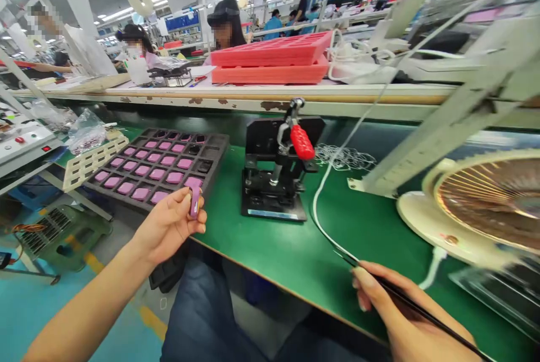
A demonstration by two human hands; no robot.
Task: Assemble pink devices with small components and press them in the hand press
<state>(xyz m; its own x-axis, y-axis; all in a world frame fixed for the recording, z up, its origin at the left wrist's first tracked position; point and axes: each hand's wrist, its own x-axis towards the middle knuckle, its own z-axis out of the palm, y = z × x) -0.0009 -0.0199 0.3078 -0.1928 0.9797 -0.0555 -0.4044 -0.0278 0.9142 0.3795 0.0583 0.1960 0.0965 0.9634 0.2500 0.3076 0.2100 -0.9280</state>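
Note:
My left hand (171, 226) is closed in a pinch on a small purple device case (195, 199), raised over the front edge of the green bench. Beside it lies a dark foam tray (217, 153) with rows of similar purple pieces (142, 170) and several black ones at its far end. My right hand (405, 305) is wrapped round black tweezers (415, 305), their thin tips pointing left over the bench. Between the hands stands a black clamp fixture (274, 182) with a red lever handle (302, 142).
A white cable (323, 182) hangs down to the bench near my right hand. On the right sit a fan (493, 199) and a clear plastic tray (498, 289). A cream tray (76, 173) lies at left. Red foam trays (270, 75) rest on the shelf; people sit beyond.

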